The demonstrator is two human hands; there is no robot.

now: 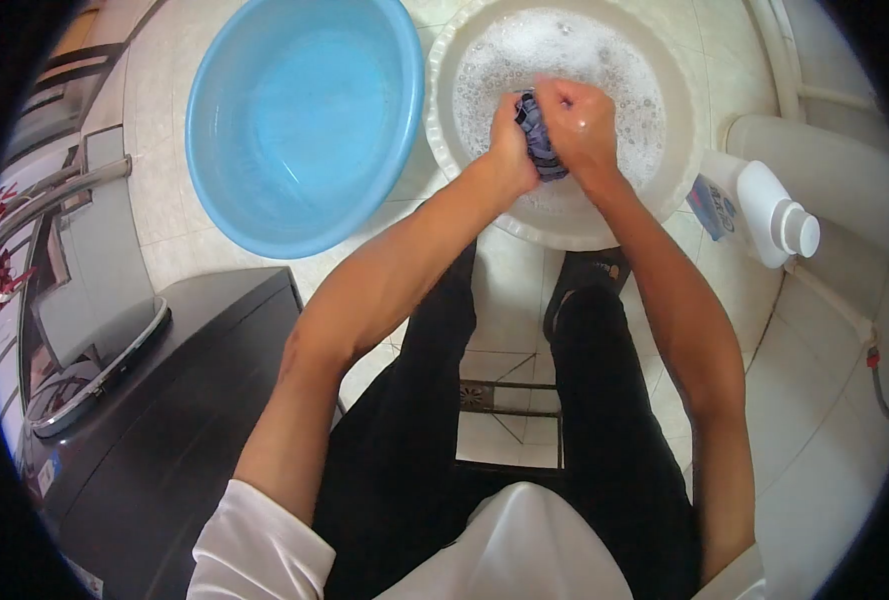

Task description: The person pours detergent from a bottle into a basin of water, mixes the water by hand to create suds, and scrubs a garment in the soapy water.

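Both my hands grip a bunched, dark blue patterned cloth [540,140] over a whitish basin [442,110] of sudsy water. My left hand [510,145] is closed on the cloth's left side. Pressed against its right side, my right hand [583,125] is curled into a fist around part of it. The cloth is crumpled, so I cannot tell what kind of garment or towel it is. White foam [555,40] covers much of the water behind my hands.
A blue basin [305,130] stands to the left on the tiled floor. At the right is a white bottle [765,210] with a blue label, near pipes [780,60]. A dark appliance [185,400] fills the lower left. A floor drain [476,397] lies between my legs.
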